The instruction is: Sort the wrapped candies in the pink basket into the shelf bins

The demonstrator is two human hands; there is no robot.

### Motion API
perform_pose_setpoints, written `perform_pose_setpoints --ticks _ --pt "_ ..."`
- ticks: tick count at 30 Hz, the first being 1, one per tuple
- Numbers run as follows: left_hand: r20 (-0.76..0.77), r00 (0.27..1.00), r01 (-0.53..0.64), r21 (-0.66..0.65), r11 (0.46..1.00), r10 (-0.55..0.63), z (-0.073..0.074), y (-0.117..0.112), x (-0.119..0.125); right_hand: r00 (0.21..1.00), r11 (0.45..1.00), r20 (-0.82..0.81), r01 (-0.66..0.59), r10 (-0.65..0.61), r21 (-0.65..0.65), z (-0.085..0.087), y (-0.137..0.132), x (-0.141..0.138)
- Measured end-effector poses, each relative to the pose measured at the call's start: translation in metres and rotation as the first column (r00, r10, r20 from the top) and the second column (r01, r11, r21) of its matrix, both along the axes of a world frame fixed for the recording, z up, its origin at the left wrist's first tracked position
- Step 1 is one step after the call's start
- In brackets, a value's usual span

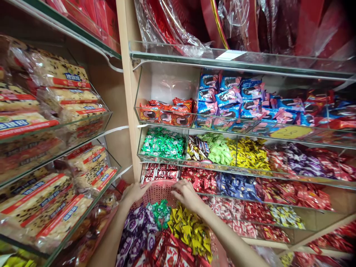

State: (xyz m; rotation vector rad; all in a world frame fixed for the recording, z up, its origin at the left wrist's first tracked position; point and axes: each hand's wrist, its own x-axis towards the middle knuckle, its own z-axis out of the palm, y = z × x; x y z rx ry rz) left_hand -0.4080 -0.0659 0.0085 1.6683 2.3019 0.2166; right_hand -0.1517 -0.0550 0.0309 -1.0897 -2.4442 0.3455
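While your left hand (135, 193) grips the pink basket (159, 190) under the front edge of the glass shelf (244, 171), right hand (187, 194) grip unclear, treat wrapped candies (189, 228) as light, slippery: scoop handfuls, support underneath.

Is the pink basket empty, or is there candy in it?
Partly full. The basket holds purple candies, green candies, yellow candies and red packs on the near side; its far mesh is bare.
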Motion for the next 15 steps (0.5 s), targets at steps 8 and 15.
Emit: perform_pose_setpoints --ticks 8,15 --pt "-0.011 0.999 0.046 0.032 0.998 -0.046 0.019 0.004 0.025 0.993 0.987 -0.021 0.115 -0.118 -0.116 -0.007 0.024 0.003" --pt "-0.018 0.996 0.083 0.033 0.996 -0.083 0.014 0.003 0.035 0.95 0.931 -0.033 0.296 -0.309 -0.212 -0.025 0.024 -0.008"
